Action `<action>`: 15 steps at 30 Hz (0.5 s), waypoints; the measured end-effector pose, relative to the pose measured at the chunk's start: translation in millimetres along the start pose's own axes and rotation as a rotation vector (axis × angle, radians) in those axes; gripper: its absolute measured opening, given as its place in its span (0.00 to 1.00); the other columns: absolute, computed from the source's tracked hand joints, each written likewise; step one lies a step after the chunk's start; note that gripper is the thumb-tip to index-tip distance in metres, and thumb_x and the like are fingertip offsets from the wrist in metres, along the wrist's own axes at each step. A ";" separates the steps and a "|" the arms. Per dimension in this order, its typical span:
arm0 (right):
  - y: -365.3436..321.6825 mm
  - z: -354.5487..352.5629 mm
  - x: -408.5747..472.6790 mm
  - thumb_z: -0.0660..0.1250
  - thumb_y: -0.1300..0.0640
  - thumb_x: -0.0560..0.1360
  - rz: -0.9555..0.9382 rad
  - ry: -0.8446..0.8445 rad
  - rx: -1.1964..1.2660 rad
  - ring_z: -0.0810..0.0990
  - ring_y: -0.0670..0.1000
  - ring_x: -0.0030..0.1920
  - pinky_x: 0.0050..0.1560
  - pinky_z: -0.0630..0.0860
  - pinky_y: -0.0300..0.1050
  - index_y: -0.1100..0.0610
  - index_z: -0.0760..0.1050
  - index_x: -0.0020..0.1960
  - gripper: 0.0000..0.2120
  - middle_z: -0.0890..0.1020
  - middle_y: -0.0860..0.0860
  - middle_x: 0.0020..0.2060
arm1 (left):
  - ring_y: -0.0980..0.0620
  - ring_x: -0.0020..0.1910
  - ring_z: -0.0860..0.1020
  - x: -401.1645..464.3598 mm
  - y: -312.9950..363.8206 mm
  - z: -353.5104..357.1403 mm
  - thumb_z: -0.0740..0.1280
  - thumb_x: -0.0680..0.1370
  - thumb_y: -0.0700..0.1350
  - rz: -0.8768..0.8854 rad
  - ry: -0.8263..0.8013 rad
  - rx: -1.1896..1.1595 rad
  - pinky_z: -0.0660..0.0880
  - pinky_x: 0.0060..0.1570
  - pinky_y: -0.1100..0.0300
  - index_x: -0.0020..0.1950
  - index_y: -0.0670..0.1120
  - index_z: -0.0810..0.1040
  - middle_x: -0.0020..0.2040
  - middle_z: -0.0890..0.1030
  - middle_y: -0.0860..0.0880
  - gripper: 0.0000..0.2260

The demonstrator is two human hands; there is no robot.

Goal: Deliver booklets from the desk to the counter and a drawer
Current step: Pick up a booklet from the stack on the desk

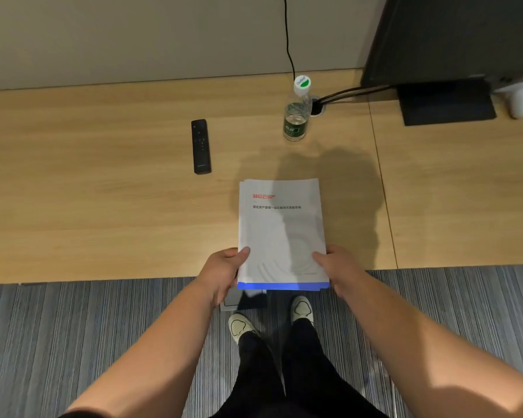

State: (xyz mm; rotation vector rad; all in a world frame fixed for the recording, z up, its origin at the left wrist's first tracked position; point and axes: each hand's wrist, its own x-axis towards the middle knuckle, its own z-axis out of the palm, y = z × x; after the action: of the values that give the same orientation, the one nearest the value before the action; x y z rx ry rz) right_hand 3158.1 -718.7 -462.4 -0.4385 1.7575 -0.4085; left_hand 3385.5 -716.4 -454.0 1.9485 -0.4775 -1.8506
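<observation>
A stack of white booklets (281, 230) with a red logo and a blue bottom band is held over the front edge of the wooden desk (103, 206). Its near end juts out past the desk edge above the floor. My left hand (224, 273) grips the stack's lower left corner, thumb on the cover. My right hand (335, 267) grips the lower right corner the same way. The fingers under the stack are hidden.
A black remote (201, 146) lies on the desk to the left. A water bottle (298, 113) stands behind the stack beside a cable hole. A dark monitor base (444, 101) sits at the back right. Striped carpet (73, 342) and my shoes are below.
</observation>
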 end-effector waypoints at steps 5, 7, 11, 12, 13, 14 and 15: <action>2.5 -20.5 2.5 0.62 0.62 0.79 0.006 0.046 -0.005 0.81 0.60 0.53 0.57 0.79 0.55 0.62 0.74 0.65 0.15 0.82 0.58 0.54 | 0.47 0.40 0.85 -3.9 0.7 1.0 0.69 0.77 0.43 -0.096 -0.063 -0.100 0.83 0.40 0.53 0.60 0.36 0.78 0.49 0.86 0.40 0.14; 6.8 -29.2 1.6 0.62 0.62 0.79 0.023 0.050 -0.001 0.81 0.60 0.55 0.59 0.78 0.58 0.60 0.72 0.66 0.16 0.82 0.58 0.56 | 0.41 0.47 0.84 -5.0 0.2 4.3 0.71 0.76 0.42 -0.111 0.002 -0.118 0.83 0.45 0.47 0.60 0.36 0.78 0.53 0.85 0.37 0.15; 19.5 -42.6 -2.0 0.63 0.66 0.78 0.014 0.013 0.045 0.82 0.61 0.54 0.59 0.78 0.61 0.63 0.72 0.64 0.14 0.83 0.59 0.54 | 0.40 0.42 0.84 -3.0 -2.2 12.6 0.75 0.72 0.41 -0.097 0.112 -0.129 0.82 0.35 0.50 0.53 0.38 0.78 0.48 0.85 0.39 0.13; 23.2 -45.6 -3.1 0.63 0.66 0.78 0.015 0.015 0.059 0.82 0.62 0.54 0.60 0.77 0.62 0.64 0.73 0.63 0.14 0.83 0.61 0.54 | 0.41 0.43 0.84 -2.8 -3.8 16.0 0.76 0.72 0.41 -0.078 0.146 -0.109 0.83 0.38 0.50 0.50 0.39 0.78 0.48 0.85 0.40 0.12; 26.3 -47.8 -4.3 0.64 0.65 0.78 0.019 0.018 0.076 0.82 0.62 0.54 0.60 0.77 0.63 0.66 0.74 0.62 0.13 0.83 0.61 0.54 | 0.41 0.43 0.84 -3.8 -4.0 20.0 0.76 0.71 0.42 -0.055 0.184 -0.074 0.82 0.41 0.51 0.47 0.40 0.78 0.47 0.85 0.41 0.10; 28.2 -49.5 -4.6 0.64 0.65 0.78 0.026 0.016 0.094 0.82 0.62 0.54 0.61 0.76 0.62 0.66 0.74 0.60 0.12 0.83 0.62 0.54 | 0.43 0.42 0.83 -4.9 -4.3 23.8 0.76 0.71 0.43 -0.029 0.230 -0.030 0.81 0.42 0.52 0.44 0.42 0.77 0.46 0.85 0.42 0.09; 30.5 -51.6 -3.9 0.63 0.64 0.79 0.041 0.019 0.115 0.82 0.62 0.54 0.62 0.76 0.62 0.67 0.75 0.59 0.11 0.83 0.62 0.53 | 0.44 0.41 0.82 -6.1 -4.1 27.3 0.75 0.72 0.44 -0.003 0.277 0.022 0.79 0.41 0.53 0.41 0.43 0.75 0.45 0.84 0.43 0.10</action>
State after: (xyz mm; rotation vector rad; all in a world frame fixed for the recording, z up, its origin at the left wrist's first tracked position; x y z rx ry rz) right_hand 3106.3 -688.2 -462.9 -0.3168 1.7484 -0.4828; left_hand 3357.8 -711.4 -451.8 2.1768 -0.4081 -1.5489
